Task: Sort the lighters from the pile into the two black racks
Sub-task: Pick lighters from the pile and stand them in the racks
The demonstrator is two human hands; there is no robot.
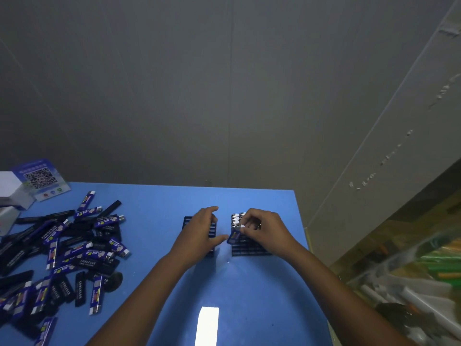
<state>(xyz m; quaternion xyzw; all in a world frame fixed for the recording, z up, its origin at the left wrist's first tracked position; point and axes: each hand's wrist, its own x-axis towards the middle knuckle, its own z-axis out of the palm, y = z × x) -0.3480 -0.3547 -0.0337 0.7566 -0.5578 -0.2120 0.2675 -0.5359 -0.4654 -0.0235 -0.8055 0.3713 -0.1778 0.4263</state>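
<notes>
Two black racks stand side by side on the blue table. My left hand (203, 227) lies flat over the left rack (186, 221), fingers spread and relaxed. The right rack (249, 249) has several lighters standing upright in its far left column. My right hand (262, 226) pinches a blue lighter (234, 236) by its white top and holds it at the rack's left side, just in front of that row. A large pile of lighters (62, 250), blue and black, is scattered over the left part of the table.
A card with a QR code (41, 179) and a white box (10, 188) stand at the table's far left corner. The table's right edge (308, 236) runs close to the right rack. Shelves with clutter (411, 283) sit lower right.
</notes>
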